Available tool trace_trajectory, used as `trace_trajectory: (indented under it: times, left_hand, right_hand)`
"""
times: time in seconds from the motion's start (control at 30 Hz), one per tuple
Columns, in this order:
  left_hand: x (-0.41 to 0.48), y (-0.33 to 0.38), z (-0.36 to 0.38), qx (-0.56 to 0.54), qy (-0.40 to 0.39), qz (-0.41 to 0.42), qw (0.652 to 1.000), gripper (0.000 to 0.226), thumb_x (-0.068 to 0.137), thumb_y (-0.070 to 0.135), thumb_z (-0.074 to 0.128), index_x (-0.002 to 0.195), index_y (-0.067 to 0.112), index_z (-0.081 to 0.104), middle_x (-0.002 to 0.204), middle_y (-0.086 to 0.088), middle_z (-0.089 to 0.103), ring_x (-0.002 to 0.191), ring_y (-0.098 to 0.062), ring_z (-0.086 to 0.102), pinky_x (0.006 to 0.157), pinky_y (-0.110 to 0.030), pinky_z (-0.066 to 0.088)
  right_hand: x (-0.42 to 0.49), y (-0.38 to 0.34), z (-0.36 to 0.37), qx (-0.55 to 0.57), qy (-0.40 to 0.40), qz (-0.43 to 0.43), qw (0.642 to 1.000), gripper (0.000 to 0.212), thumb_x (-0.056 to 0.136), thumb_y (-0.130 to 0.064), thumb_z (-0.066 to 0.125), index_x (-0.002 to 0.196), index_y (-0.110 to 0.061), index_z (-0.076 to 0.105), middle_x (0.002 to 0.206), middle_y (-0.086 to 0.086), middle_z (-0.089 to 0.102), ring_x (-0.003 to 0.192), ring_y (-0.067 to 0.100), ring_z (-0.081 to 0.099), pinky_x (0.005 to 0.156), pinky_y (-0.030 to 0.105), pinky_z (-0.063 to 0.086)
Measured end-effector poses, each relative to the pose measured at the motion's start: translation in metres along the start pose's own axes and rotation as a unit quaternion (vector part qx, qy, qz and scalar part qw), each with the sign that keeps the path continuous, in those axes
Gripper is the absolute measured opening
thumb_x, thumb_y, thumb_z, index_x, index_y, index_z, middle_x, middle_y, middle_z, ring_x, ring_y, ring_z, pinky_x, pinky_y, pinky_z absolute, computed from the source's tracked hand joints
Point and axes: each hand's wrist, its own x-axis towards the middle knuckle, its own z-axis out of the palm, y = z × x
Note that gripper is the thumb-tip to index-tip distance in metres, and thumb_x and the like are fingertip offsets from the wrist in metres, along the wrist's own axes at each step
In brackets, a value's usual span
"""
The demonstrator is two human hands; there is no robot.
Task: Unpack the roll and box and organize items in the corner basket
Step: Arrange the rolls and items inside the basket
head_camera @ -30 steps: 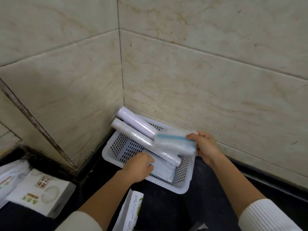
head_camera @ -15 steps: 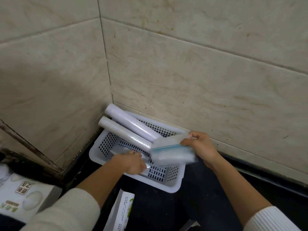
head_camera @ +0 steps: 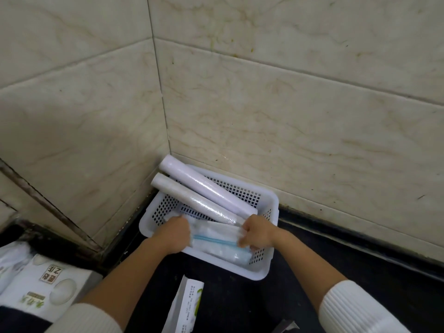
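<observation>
White plastic basket [head_camera: 269,267] sits in the tiled corner on the dark table. Two rolls [head_camera: 204,195] lie inside, long axes running from far left to near right. Left hand [head_camera: 175,233] and right hand [head_camera: 255,233] grip opposite ends of a blue-striped clear packet [head_camera: 216,239] lying left-right in the basket's near part.

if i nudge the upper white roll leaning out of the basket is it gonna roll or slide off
Probably prone to roll: the upper roll is a smooth cylinder propped over the basket rim, its end against the wall corner. Its glossy wrap looks slippery. The second roll alongside may check rolling toward that side, though a push could shift both.
</observation>
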Motion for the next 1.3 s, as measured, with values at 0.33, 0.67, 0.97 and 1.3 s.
trace_trajectory:
  times: [0.33,0.67,0.97,1.3]
  left_hand:
    - [-0.005,0.013,0.017,-0.031,0.041,0.089,0.995,0.034,0.097,0.028,0.047,0.128,0.028,0.061,0.122,0.001,0.062,0.099,-0.015,0.061,0.083,-0.027,0.049]
    - [-0.012,0.011,0.017,-0.042,0.128,0.132,0.982,0.026,0.093,0.014,0.049,0.112,0.014,0.068,0.115,-0.001,0.059,0.107,-0.014,0.055,0.095,-0.038,0.05]
    - [-0.105,-0.061,0.014,-0.159,0.411,0.062,0.896,0.026,0.09,0.002,0.056,0.11,0.013,0.069,0.113,0.0,0.063,0.105,-0.01,0.053,0.096,-0.023,0.043]
    - [-0.222,-0.215,0.041,-0.174,0.46,-0.178,0.853,0.027,0.092,0.008,0.055,0.114,0.018,0.066,0.122,0.0,0.058,0.112,-0.013,0.05,0.086,-0.022,0.044]
  right_hand:
    - [0.016,-0.011,0.013,-0.157,-0.044,0.003,0.987,0.033,0.1,-0.034,0.04,0.106,-0.006,0.057,0.103,0.008,0.057,0.09,0.025,0.055,0.074,0.031,0.04]
    - [0.005,-0.034,0.014,-0.363,0.166,-0.064,0.915,0.025,0.095,-0.033,0.051,0.103,-0.012,0.061,0.099,0.006,0.066,0.09,0.025,0.064,0.063,0.032,0.038]
    - [-0.021,-0.12,0.029,-0.061,0.19,-0.2,0.959,0.034,0.091,-0.027,0.055,0.061,-0.011,0.054,0.062,0.003,0.056,0.061,0.018,0.053,0.06,0.031,0.043]
    - [-0.017,-0.261,0.171,-0.079,0.073,-0.302,0.947,0.037,0.087,-0.043,0.06,0.113,-0.017,0.061,0.119,0.006,0.059,0.105,0.02,0.055,0.085,0.029,0.046]
